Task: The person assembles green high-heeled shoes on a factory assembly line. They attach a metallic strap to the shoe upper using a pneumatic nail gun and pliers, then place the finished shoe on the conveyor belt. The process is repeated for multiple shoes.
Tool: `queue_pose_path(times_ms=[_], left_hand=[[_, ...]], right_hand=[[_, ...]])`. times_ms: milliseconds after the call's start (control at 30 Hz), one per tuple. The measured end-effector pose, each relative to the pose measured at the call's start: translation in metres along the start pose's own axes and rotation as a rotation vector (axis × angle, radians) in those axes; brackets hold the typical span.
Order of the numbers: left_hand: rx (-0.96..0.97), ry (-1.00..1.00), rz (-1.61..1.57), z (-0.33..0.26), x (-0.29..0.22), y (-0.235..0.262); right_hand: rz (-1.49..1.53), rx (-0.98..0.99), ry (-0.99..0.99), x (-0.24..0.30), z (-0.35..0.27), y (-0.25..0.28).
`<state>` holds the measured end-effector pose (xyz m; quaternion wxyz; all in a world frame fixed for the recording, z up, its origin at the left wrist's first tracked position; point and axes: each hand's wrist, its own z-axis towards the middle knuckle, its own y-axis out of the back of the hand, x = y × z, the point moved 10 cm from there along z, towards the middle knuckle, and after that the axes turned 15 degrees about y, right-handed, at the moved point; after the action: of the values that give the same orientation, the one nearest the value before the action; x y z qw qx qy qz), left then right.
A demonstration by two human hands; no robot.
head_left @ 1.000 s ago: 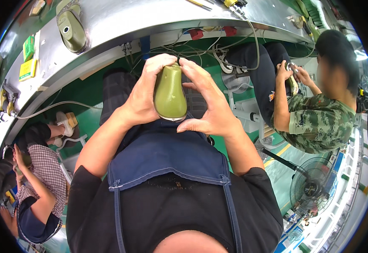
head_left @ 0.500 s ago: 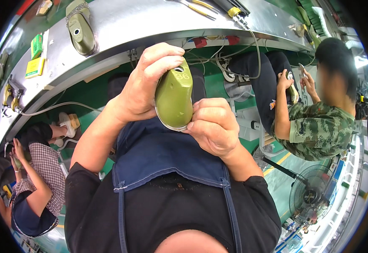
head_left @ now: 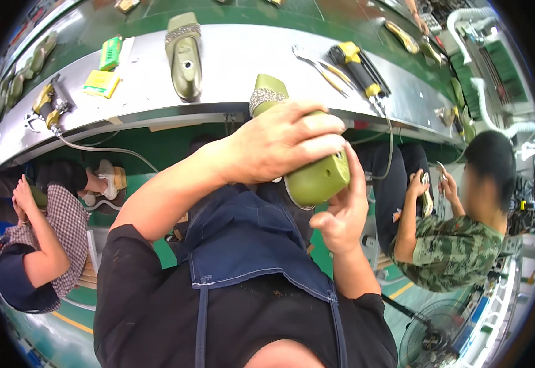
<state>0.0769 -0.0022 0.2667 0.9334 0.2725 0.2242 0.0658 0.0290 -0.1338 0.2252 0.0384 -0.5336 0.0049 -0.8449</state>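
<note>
Your left hand (head_left: 283, 140) is clamped over the top of the olive-green shoe (head_left: 307, 165), which you hold up in front of your chest, just below the edge of the long metal bench (head_left: 243, 61); keep that grip firm so the shoe cannot twist. Your right hand (head_left: 341, 211) supports the heel end from beneath, fingers curled against the sole rim; press evenly there rather than at one spot, I would judge, and keep the glittery strap (head_left: 266, 97) clear of your fingers.

Counted left to right on the bench: one yellow-handled tool on a hose (head_left: 47, 105); two small packets, one yellow (head_left: 101, 83), one green (head_left: 112, 53); one second green shoe (head_left: 185, 56); one pair of pliers (head_left: 321, 66); one yellow-and-black driver (head_left: 359, 69).
</note>
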Motion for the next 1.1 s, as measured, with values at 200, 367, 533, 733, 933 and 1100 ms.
queue_pose_path(times_ms=[200, 367, 533, 733, 933, 1100], left_hand=[[0.019, -0.024, 0.297, 0.029, 0.04, 0.004], [0.022, 0.367, 0.653, 0.003, 0.115, 0.043], [-0.31, 0.92, 0.458, -0.08, 0.175, 0.111], [-0.483, 1.083, 0.259, -0.123, 0.231, 0.11], [-0.723, 1.079, 0.138, -0.116, 0.3, 0.141], [-0.847, 1.101, 0.089, -0.112, 0.373, 0.179]], right_hand=[[0.204, -0.042, -0.142, -0.047, 0.073, -0.032], [-0.144, 0.07, 0.015, -0.115, 0.125, -0.065], [-0.338, 0.26, -0.047, -0.175, 0.137, -0.113], [-0.387, 0.234, 0.074, -0.207, 0.178, -0.16], [-0.366, 0.209, 0.189, -0.234, 0.25, -0.202], [-0.236, 0.219, 0.212, -0.267, 0.317, -0.251]])
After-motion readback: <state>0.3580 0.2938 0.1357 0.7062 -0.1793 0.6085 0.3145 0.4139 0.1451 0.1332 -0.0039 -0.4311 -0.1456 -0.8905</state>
